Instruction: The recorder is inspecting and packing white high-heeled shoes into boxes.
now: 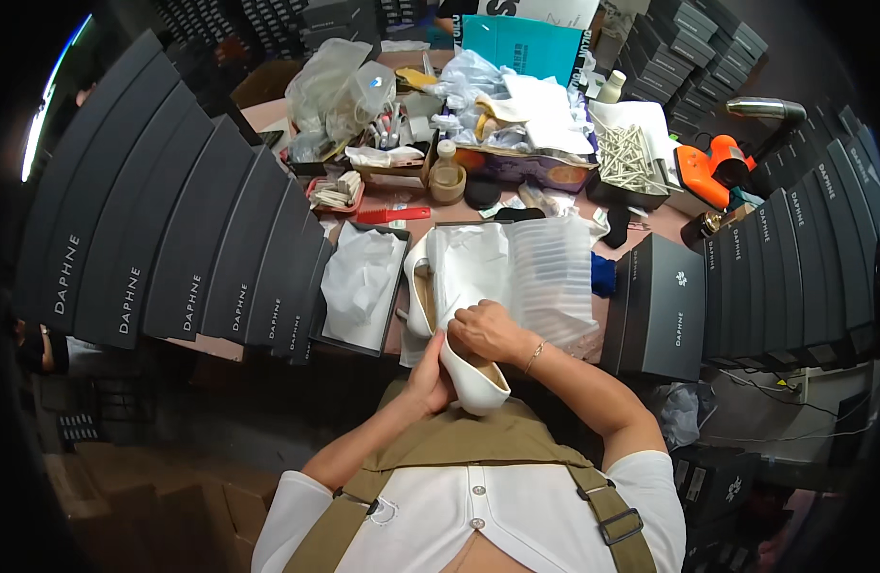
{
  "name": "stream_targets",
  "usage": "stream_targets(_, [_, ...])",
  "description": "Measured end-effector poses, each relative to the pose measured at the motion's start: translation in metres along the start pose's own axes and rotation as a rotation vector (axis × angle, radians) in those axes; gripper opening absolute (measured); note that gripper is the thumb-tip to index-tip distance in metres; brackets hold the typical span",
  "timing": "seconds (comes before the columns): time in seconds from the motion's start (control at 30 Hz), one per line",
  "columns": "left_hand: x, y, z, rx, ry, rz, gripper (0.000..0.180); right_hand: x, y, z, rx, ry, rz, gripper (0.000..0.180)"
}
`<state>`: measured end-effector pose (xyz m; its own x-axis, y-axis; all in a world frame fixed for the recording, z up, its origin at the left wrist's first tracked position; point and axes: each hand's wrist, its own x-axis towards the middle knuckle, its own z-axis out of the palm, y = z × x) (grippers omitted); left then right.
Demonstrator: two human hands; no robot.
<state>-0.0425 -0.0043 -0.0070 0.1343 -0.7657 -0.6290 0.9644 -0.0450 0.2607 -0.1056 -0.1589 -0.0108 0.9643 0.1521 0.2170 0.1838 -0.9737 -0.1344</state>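
A white pointed-toe shoe [475,384] is tilted in front of my apron, its toe pointing down toward me. My left hand [431,375] is closed around its side from the left. My right hand [490,332] is closed at the shoe's heel end, its fingers bunched over the opening. A thin white sliver shows by those fingertips; what they pinch is mostly hidden. The matching white shoe [419,296] lies on the table just beyond my left hand. Beside it are white wrapping paper [471,258] and a translucent ribbed sheet [552,272].
An open shoebox [359,286] with white tissue sits left of the shoes. Dark shoeboxes [144,210] stack up on the left, and more boxes [660,306] stand on the right. Behind lie a red comb [392,215], a bottle [447,172] and a box of white sticks [629,158].
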Motion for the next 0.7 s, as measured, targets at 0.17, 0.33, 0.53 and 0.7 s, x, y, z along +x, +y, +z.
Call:
stream_targets(0.17, [0.020, 0.028, -0.017, 0.021, -0.085, 0.055, 0.054, 0.014, 0.000, -0.013, 0.070, 0.084, 0.032, 0.017])
stream_targets(0.33, [0.031, 0.058, -0.012, 0.002, -0.105, 0.041, 0.050, 0.027, 0.007, -0.021, 0.296, 0.209, 0.266, 0.015])
stream_targets(0.53, [0.048, 0.050, -0.009, 0.003, -0.019, 0.075, 0.054, 0.034, 0.020, -0.010, 0.370, 0.080, 0.355, 0.026])
stream_targets(0.7, [0.042, 0.038, 0.017, -0.021, 0.033, 0.179, 0.059, 0.031, 0.041, -0.011, 0.589, -0.042, 0.339, 0.036])
